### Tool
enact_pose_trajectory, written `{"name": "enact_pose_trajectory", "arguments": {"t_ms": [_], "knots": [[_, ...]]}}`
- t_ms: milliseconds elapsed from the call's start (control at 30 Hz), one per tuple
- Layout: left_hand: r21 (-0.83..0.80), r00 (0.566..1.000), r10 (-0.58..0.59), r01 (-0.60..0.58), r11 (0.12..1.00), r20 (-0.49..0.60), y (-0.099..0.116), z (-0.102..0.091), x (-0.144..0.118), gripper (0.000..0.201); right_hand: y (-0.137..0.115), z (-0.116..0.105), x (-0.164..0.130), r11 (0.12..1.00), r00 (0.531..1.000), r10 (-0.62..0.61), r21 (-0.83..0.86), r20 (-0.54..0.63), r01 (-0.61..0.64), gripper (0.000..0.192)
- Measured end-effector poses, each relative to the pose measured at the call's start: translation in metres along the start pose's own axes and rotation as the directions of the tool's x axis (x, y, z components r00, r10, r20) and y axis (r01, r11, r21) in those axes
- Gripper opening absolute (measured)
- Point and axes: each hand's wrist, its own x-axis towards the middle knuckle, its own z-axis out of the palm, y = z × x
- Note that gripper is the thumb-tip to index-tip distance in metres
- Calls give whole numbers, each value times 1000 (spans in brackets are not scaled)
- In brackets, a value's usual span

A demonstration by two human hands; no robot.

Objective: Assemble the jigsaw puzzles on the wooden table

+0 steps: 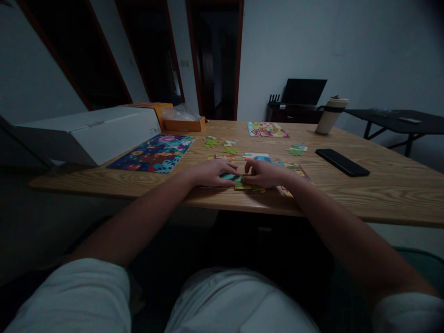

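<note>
On the wide wooden table (381, 185), with its visible grain, a long white box (93, 134) is lying at the left, and beside it a finished puzzle (152, 153), flat, rectangular and colourful. A black phone (342, 162) is resting at the right. Near the front edge, the left hand (210, 173) and the right hand (265, 173) are meeting, fingers curled low and pinching small cardboard puzzle pieces (239, 182) with knobbed outlines; how firm the hold is I cannot tell. I am thinking a piece could slip over the near edge, because the light is dim and the pieces are thin.
</note>
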Motion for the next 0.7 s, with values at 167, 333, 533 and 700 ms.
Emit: {"name": "enact_pose_trajectory", "arguments": {"t_ms": [167,333,533,700], "knots": [[72,1000,7,-7,997,-1,-5,4,1,40,6,-4,-10,999,998,-24,37,-56,26,32],[103,999,-30,31,994,-14,-6,6,2,40,18,-14,-14,999,993,-14,44,-114,19,24],[49,996,-89,88,995,15,-11,7,4,41,11,-11,-16,973,974,-207,127,94,195,35],[-14,991,-121,122,992,50,-13,8,6,43,9,-9,-17,983,972,-170,99,161,156,41]]}}
